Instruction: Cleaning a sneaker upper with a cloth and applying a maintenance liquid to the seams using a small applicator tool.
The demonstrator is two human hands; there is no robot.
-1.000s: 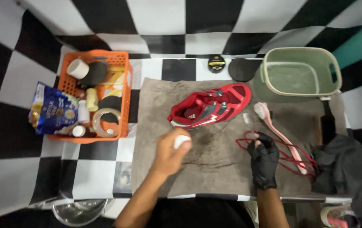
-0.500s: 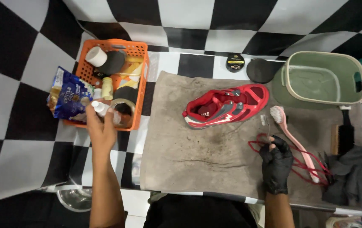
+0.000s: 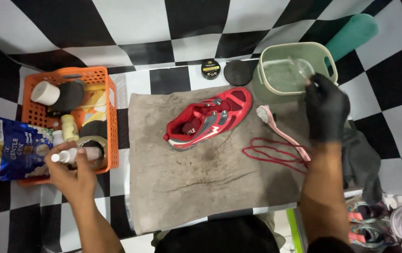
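Left hand [image 3: 72, 174], bare, closes around a small white bottle [image 3: 77, 155] laid across the orange basket [image 3: 109, 117] rim. Red shoe [image 3: 210, 118] lies mid-towel [image 3: 187, 187]. Right hand [image 3: 326, 112], black-gloved, fingers curled, touches the green tub [image 3: 294, 49] rim; hold undeterminable.

L hand [image 3: 70, 171] w/ white bottle [image 3: 77, 155]: a sec ago it's over the towel [image 3: 201, 182] near the shoe [image 3: 209, 118]; half a sec ago at the orange basket's [image 3: 112, 117] front edge; now lying the bottle sideways at the basket's front corner, beside the blue bag [image 3: 16, 147]. R hand [image 3: 326, 112], black glove: earlier on the red laces [image 3: 271, 153] by the brush [image 3: 280, 131]; now off them, up at the green tub's [image 3: 276, 51] rim, fingers at a clear lid [image 3: 287, 72] inside. Laces lie loose.
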